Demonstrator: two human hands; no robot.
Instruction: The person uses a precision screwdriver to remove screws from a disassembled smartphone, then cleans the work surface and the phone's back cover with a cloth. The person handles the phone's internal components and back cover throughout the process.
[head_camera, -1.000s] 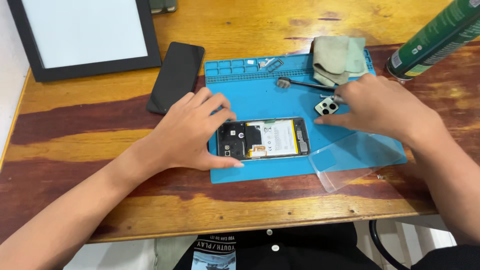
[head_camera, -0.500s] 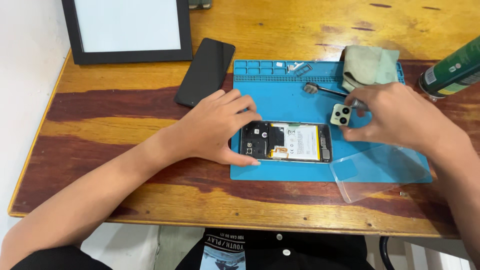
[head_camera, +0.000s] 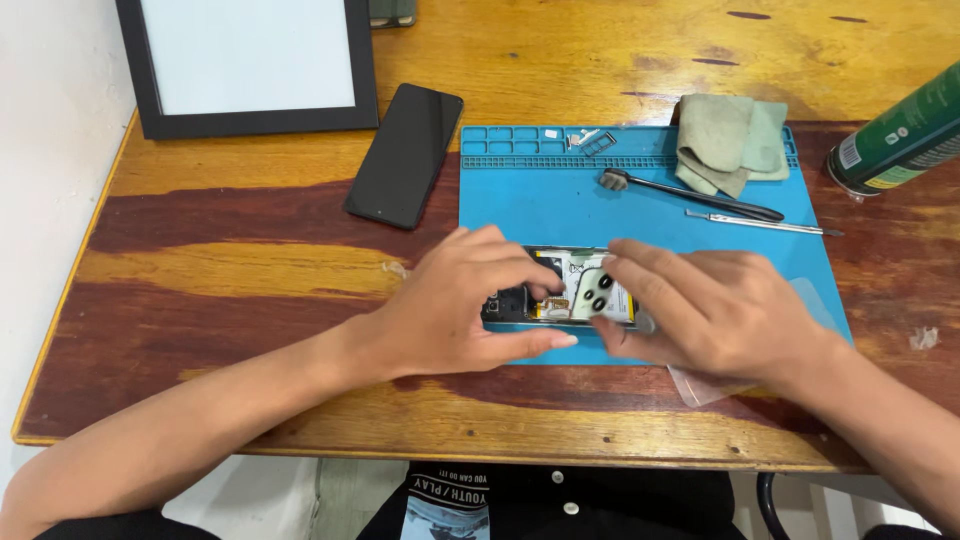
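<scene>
Opened phone (head_camera: 560, 290) is lying flat, lengthwise left to right, near the front edge of the blue work mat (head_camera: 530, 195), back cover off, with dark circuit board and pale battery showing. Small whitish camera-lens piece (head_camera: 598, 294), bearing black round lenses, is sitting over the phone's middle. Both ends of the phone are being covered by hands.

Under the left hand (head_camera: 455, 310) and right hand (head_camera: 715, 310): opened phone (head_camera: 560, 290), black at the left-hand end, white and yellow inside. The camera piece (head_camera: 597, 295) between the fingertips is pale, apparently white, with black lenses. Work mat (head_camera: 520, 200) beneath: plain blue. Beyond the right hand, cloth (head_camera: 725, 140): grey-green; spray can (head_camera: 900, 135): green. Beyond the left hand, second phone (head_camera: 405, 155): black. Table (head_camera: 250, 260): streaked yellow and red-brown wood.
</scene>
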